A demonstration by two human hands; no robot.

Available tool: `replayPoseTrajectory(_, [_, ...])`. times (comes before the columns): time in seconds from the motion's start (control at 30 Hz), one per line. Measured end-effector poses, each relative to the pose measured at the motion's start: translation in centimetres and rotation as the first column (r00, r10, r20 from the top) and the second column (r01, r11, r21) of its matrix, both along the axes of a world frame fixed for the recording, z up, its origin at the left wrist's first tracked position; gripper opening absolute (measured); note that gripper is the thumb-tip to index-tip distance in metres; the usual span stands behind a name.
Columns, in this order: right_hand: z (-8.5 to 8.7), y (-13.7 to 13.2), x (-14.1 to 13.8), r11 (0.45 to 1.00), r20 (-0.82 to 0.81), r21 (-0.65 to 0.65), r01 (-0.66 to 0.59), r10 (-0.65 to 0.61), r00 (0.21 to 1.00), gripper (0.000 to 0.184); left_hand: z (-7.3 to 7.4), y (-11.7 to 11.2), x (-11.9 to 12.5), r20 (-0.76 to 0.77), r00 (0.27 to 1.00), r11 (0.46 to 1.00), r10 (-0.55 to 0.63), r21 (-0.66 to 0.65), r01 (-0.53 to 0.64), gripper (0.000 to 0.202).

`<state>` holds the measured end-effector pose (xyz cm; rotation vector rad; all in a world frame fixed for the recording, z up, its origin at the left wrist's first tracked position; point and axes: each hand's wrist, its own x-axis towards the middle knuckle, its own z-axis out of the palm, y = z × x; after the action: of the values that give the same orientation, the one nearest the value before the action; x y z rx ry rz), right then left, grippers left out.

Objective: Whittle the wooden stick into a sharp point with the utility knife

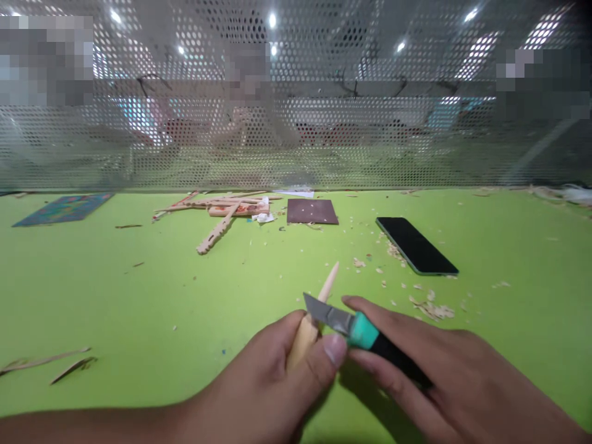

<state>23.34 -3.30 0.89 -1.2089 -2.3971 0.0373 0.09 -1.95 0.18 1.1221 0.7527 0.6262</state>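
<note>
My left hand (272, 370) is closed around a pale wooden stick (303, 342) whose far end narrows to a point, aimed up and away from me. My right hand (430, 364) grips a utility knife (365, 330) with a teal and black handle. Its broad metal blade (326, 314) lies across the stick, just past the left fingers, where the taper begins. One thumb rests close beside the base of the blade. The lower end of the stick is hidden in my left palm.
On the green table (139, 308) lie a phone (416, 245), a dark brown square sheet (312, 211), and a pile of carved wooden sticks (231, 209). Wood shavings (432, 308) are scattered at the right. A patterned mat (65, 209) lies far left. A perforated screen (296, 135) borders the back.
</note>
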Motion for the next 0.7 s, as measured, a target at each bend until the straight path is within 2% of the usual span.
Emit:
replayPoseTrajectory(0.13, [0.3,1.0,0.6,1.000,-0.041,0.011,0.021,-0.020,0.999,0.044,-0.3,0.0,-0.2,-0.056,0.998,0.984,-0.022,-0.175,0.012,0.049])
replayPoseTrajectory(0.33, [0.1,1.5,0.5,0.990,-0.020,-0.106,-0.090,0.089,0.996,0.042,0.3,0.8,-0.2,-0.111,0.993,0.991,-0.042,-0.129,0.027,0.049])
replayPoseTrajectory(0.47, [0.4,1.4,0.0,0.966,-0.012,-0.219,-0.137,0.137,0.990,0.041,-0.2,1.0,-0.3,-0.005,1.000,0.989,-0.006,-0.147,0.005,0.047])
replayPoseTrajectory(0.53, [0.5,1.2,-0.1,0.954,0.005,-0.260,-0.148,0.155,0.988,0.037,-0.5,1.0,-0.3,-0.010,1.000,0.990,-0.013,-0.143,0.012,0.046])
replayPoseTrajectory(0.6, [0.5,1.0,-0.1,0.954,0.021,-0.266,-0.139,0.150,0.988,0.034,-0.4,1.1,-0.3,-0.030,0.999,0.992,-0.029,-0.120,0.025,0.042])
replayPoseTrajectory(0.7, [0.0,0.5,0.1,0.971,0.047,-0.209,-0.115,0.127,0.991,0.035,0.1,1.3,-0.2,0.017,0.997,0.992,-0.073,-0.104,0.075,0.032])
